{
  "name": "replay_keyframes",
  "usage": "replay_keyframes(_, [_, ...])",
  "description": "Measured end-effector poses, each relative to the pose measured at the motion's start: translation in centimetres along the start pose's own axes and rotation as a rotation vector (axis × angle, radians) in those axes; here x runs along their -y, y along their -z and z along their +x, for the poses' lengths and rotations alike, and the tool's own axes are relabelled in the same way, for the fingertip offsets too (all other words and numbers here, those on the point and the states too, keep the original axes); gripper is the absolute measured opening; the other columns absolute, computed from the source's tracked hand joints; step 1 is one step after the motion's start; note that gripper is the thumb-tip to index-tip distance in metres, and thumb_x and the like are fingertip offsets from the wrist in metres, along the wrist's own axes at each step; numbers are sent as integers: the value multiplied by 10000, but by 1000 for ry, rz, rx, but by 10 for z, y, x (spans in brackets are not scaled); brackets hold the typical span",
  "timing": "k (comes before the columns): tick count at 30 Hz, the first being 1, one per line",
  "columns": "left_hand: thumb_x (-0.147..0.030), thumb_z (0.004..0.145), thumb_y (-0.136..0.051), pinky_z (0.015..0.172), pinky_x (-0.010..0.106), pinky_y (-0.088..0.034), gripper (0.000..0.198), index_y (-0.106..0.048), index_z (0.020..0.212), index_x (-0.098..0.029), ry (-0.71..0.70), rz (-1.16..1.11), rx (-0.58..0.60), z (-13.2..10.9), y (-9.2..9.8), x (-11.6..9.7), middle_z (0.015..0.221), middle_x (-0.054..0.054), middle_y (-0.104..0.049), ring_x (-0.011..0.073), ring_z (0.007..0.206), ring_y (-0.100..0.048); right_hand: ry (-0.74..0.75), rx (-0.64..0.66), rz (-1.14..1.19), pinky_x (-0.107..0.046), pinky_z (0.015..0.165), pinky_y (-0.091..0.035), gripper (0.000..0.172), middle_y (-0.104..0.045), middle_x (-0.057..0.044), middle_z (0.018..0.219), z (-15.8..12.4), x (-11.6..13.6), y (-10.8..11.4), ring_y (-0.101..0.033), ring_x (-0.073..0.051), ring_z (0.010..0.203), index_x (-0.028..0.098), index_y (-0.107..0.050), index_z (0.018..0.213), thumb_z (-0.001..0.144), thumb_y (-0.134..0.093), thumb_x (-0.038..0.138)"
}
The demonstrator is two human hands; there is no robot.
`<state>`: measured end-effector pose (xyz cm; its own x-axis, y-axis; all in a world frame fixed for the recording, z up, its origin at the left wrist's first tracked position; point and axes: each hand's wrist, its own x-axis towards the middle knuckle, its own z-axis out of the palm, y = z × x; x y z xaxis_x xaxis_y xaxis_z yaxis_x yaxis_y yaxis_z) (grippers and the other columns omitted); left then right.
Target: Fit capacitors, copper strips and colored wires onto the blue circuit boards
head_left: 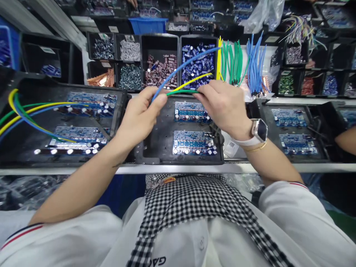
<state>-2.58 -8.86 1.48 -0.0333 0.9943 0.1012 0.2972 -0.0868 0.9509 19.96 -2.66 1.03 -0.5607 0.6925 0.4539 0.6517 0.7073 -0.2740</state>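
Note:
My left hand [141, 116] pinches a blue wire [185, 66], a yellow wire [191, 80] and a green wire [180, 91] together between thumb and fingers. The blue and yellow ones fan out up and to the right, their far ends free of the left hand. My right hand [224, 104] is closed at the green wire's right end, its fingertips hiding that end. Below both hands lies a black tray [157, 148] bearing two blue circuit boards, an upper board [189, 107] partly behind my right hand and a lower board [191, 139] in plain sight.
To the left, another black tray [16, 148] holds two boards with wires arching over them. Behind stand bins of brown capacitors [162, 72] and blue capacitors [197, 65]. Bundled green wires [232, 61] and blue wires [256, 63] hang beside them. At right, another person's arm [346, 141] shows.

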Motion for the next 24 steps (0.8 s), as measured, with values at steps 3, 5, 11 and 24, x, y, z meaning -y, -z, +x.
replay_keyframes(3, [-444,1025,-421,392,203,-195,297,-625,1020,-227,49,-117,-77,5,-13,11,612,-31,-294,93,460,-264,26,133,44,-399,840,-482,298,-648,-91,934,8,-14,-34,-615,-234,905,198,-626,1021,1034,-385,372])
replay_keyframes(5, [-419,1028,-427,398,198,-250,268,-621,1039,-233,33,-70,-110,8,-19,21,627,-27,-348,93,478,-323,41,212,95,-366,814,-461,262,-650,-78,916,15,-23,-54,-605,-214,856,199,-608,981,1032,-388,333])
replay_keyframes(11, [-301,1023,-430,412,180,-291,195,-605,1016,-215,18,-63,-90,18,-20,45,726,-20,-481,66,489,-367,45,302,265,-296,767,-421,220,-651,-27,822,30,-42,-78,-593,-164,769,203,-583,886,1018,-434,299])
replay_keyframes(24, [-299,986,-450,377,186,-195,170,-554,1100,-228,183,-130,-4,8,-14,45,771,-26,-475,57,446,-269,49,260,206,-362,923,-475,229,-687,-75,1080,21,-52,-69,-631,-215,1020,190,-638,1135,1010,-481,301])
